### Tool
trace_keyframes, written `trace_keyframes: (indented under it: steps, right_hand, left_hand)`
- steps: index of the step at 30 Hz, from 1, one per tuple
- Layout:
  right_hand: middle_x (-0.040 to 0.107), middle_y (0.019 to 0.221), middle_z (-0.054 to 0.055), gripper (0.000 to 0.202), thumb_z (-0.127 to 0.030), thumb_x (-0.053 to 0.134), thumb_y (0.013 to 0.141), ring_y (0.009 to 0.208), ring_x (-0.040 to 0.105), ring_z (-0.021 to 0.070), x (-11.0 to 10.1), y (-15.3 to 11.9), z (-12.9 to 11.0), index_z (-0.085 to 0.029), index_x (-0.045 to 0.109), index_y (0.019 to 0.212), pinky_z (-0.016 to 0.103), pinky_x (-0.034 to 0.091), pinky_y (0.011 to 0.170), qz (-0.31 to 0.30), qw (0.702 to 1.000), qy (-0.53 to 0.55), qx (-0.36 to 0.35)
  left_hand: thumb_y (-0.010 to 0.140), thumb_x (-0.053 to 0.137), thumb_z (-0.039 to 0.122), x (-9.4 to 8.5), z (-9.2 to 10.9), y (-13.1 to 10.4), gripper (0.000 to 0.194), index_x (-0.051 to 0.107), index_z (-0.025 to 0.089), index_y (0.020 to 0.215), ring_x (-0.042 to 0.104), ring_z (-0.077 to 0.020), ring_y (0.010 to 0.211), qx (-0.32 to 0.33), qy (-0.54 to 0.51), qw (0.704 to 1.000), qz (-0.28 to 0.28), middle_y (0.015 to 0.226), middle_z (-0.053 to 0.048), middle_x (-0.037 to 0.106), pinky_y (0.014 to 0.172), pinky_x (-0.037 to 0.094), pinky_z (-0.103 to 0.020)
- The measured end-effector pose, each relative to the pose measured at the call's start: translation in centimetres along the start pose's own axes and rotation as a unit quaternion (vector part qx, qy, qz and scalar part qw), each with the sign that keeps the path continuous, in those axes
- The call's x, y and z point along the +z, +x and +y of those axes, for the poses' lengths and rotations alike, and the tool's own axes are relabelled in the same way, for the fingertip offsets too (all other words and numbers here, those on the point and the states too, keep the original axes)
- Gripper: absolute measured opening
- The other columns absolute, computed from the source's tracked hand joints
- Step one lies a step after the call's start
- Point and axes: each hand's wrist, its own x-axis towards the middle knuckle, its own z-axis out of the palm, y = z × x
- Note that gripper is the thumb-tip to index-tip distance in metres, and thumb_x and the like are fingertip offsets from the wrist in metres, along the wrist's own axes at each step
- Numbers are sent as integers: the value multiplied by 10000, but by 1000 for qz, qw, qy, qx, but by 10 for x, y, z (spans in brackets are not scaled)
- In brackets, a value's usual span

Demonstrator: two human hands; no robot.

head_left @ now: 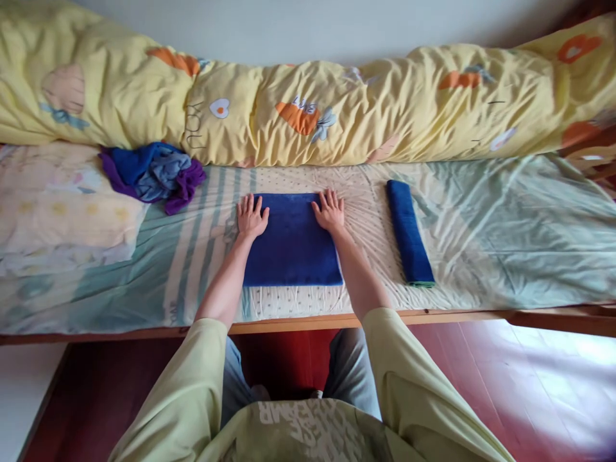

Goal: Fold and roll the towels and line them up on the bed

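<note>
A dark blue towel [292, 247] lies flat as a near-square on the bed, its edges fairly straight. On its far left corner rests my left hand [252, 218], palm down with the fingers spread. My right hand [330, 210] presses the far right corner in the same way, fingers apart. Neither hand grips the cloth. To the right lies a second blue towel [410, 234], folded into a long narrow strip with a greenish edge at its near end. A crumpled heap of blue, grey-blue and purple cloths [161, 173] sits to the left.
A yellow quilt [308, 122] with carrot prints is bunched along the wall. A pale pillow [67, 212] lies at the left end. The bed's wooden edge [298, 326] runs in front of me, above a reddish floor [481, 378]. Wrinkled green sheet [524, 237] stretches right.
</note>
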Motion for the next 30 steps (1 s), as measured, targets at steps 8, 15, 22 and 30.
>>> trace_keyframes:
  steps: [8,15,22,30]
  right_hand:
    - [167,1726,59,642,-513,335,1065,1609,130,274,-43,-121,18,-237,355,1645,589,217,1284,-16,992,103,-76]
    - [461,1585,27,534,-456,488,1025,1520,372,256,-84,-241,34,-294,557,1528,514,283,1310,-107,946,135,-273]
    - [536,1515,35,467,-335,425,1048,1472,449,241,-71,-260,37,-277,621,1467,515,299,1307,-84,956,104,-260]
    - [679,1351,66,431,-221,449,964,1323,621,229,-64,-247,40,-220,753,1270,463,466,1200,-26,959,125,-251]
  left_hand:
    - [1066,396,425,-79,-19,-167,563,442,265,1604,176,-288,1602,99,-34,994,-44,1720,-64,209,1319,189,-530]
    - [1043,518,384,-116,-14,-248,477,556,326,1515,378,-243,1528,206,-108,967,-108,1601,-41,459,1292,334,-507]
    - [1063,476,333,-103,-15,-259,418,626,263,1447,476,-240,1466,191,-91,973,-86,1505,-57,567,1289,320,-520]
    - [975,551,187,-99,-12,-241,333,756,226,1235,635,-227,1244,149,-126,981,-12,1306,-59,711,1133,506,-447]
